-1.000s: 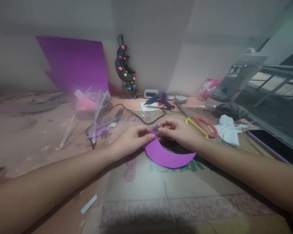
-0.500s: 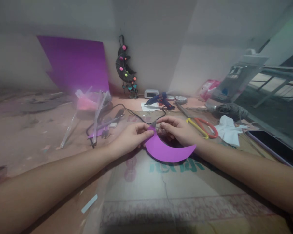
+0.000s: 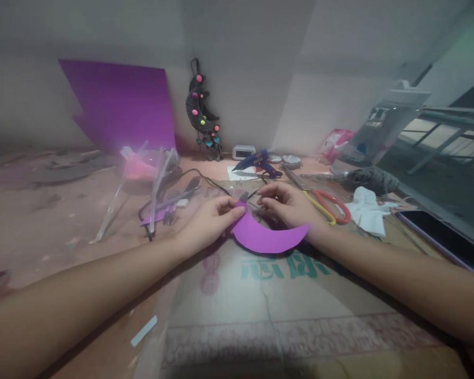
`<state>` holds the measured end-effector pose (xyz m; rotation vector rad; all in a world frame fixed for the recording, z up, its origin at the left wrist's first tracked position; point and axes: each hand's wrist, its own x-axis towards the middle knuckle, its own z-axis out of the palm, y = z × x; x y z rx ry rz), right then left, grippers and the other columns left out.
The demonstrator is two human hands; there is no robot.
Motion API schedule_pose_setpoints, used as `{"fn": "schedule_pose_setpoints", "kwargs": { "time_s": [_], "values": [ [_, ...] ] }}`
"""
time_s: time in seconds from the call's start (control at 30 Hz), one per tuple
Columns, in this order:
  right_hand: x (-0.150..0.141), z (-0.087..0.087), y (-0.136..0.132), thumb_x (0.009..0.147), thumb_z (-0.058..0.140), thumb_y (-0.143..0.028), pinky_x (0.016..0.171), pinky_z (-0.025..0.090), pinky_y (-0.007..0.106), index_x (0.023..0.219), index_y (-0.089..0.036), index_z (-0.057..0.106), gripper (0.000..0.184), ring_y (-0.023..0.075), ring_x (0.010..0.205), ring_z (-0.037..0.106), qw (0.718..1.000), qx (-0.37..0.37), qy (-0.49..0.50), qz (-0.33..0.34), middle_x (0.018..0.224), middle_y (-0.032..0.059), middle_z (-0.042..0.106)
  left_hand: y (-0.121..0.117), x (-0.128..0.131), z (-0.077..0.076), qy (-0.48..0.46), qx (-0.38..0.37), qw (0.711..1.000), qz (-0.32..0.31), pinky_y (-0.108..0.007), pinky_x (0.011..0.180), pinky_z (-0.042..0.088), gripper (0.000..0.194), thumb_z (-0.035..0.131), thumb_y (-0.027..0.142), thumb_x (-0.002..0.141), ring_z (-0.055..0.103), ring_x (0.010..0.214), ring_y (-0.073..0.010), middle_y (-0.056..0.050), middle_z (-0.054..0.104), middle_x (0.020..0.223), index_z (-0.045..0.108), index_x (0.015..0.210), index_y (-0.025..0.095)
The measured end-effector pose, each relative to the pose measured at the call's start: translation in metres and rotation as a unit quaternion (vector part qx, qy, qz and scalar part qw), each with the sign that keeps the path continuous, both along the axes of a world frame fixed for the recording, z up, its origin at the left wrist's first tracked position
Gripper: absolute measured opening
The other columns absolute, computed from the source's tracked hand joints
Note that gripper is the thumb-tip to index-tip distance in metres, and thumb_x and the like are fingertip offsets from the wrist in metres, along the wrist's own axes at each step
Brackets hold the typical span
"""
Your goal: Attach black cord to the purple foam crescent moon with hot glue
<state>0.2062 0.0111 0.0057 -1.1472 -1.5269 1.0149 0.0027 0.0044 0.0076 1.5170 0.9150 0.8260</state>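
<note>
My left hand (image 3: 220,216) pinches a purple paper crescent (image 3: 270,239) near its upper tip, thumb on top. Dark grey yarn (image 3: 244,196) is wrapped around that tip. On the other side, my right hand (image 3: 282,202) is curled with thumb and forefinger close together, and a thin grey strand appears to run to it from the tip. The exact grip of its lower fingers is hidden. The crescent's other point reaches to my right wrist, above the printed cardboard (image 3: 229,305).
Behind my hands lie a blue glue gun (image 3: 255,162), a small white clock (image 3: 244,152) and orange-yellow scissors (image 3: 332,205). A grey yarn ball (image 3: 373,180), tissue (image 3: 365,210) and phone (image 3: 442,237) are at right. A decorated dark moon (image 3: 197,108) and purple sheet (image 3: 122,100) rest against the wall.
My right hand has drawn slightly away from the crescent's wrapped tip. The crescent has shifted a little up and left in view, still in my left hand.
</note>
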Motion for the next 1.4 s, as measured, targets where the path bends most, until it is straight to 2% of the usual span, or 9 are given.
{"fn": "schedule_pose_setpoints", "kwargs": {
  "time_s": [0.23, 0.5, 0.8, 1.13, 1.3, 1.4],
  "values": [
    [0.0, 0.003, -0.005, 0.08, 0.063, -0.035, 0.049, 0.041, 0.024, 0.094, -0.018, 0.062, 0.022, 0.0114, 0.058, 0.052, 0.999, 0.014, -0.041, 0.005, 0.071, -0.0017, 0.056, 0.0, -0.001, -0.001, 0.007, 0.008, 1.0, -0.013, -0.015, 0.041, 0.031, 0.023, 0.061, 0.038, 0.086, 0.041, 0.043, -0.005, 0.007, 0.046, 0.053, 0.056, 0.085, 0.016],
    [-0.003, 0.0, -0.009, 0.082, 0.061, -0.052, 0.044, 0.036, 0.023, 0.091, -0.018, 0.063, 0.035, 0.0089, 0.048, 0.046, 0.999, 0.022, -0.001, 0.05, 0.06, -0.004, 0.051, -0.002, -0.001, 0.005, 0.063, 0.052, 0.996, -0.023, -0.015, 0.042, 0.032, 0.027, 0.053, 0.038, 0.09, 0.044, 0.045, -0.0063, 0.006, 0.049, 0.053, 0.058, 0.078, 0.014],
    [-0.002, 0.0, -0.013, 0.084, 0.059, -0.05, 0.043, 0.038, 0.023, 0.082, -0.018, 0.058, 0.032, 0.0091, 0.046, 0.048, 0.995, -0.015, -0.056, 0.08, 0.058, -0.0037, 0.054, -0.003, -0.002, -0.004, 0.108, 0.052, 0.992, -0.05, -0.016, 0.043, 0.031, 0.034, 0.052, 0.042, 0.09, 0.045, 0.047, -0.0064, 0.004, 0.051, 0.055, 0.059, 0.072, 0.015],
    [-0.005, 0.002, -0.014, 0.083, 0.061, -0.047, 0.042, 0.038, 0.021, 0.084, -0.017, 0.058, 0.03, 0.0076, 0.045, 0.046, 0.993, -0.04, -0.038, 0.102, 0.058, -0.004, 0.054, 0.0, -0.002, -0.004, 0.12, 0.075, 0.987, -0.08, -0.017, 0.043, 0.03, 0.034, 0.049, 0.039, 0.09, 0.044, 0.047, -0.0068, 0.004, 0.05, 0.056, 0.056, 0.067, 0.015],
    [-0.004, 0.003, -0.012, 0.083, 0.062, -0.046, 0.047, 0.039, 0.022, 0.08, -0.017, 0.056, 0.03, 0.0081, 0.05, 0.048, 0.994, -0.028, -0.039, 0.095, 0.06, -0.0031, 0.055, 0.002, 0.0, -0.005, 0.084, 0.038, 0.994, -0.067, -0.018, 0.043, 0.033, 0.035, 0.046, 0.038, 0.09, 0.046, 0.046, -0.0075, 0.003, 0.052, 0.054, 0.053, 0.064, 0.016],
    [-0.003, 0.003, -0.011, 0.081, 0.064, -0.049, 0.046, 0.037, 0.022, 0.078, -0.017, 0.056, 0.033, 0.0074, 0.049, 0.046, 0.996, -0.028, -0.026, 0.08, 0.06, -0.0037, 0.053, 0.004, 0.002, -0.007, 0.006, -0.006, 1.0, -0.023, -0.02, 0.05, 0.042, 0.028, 0.044, 0.034, 0.09, 0.056, 0.057, -0.011, -0.001, 0.06, 0.066, 0.063, 0.084, 0.015]
  ]
}}
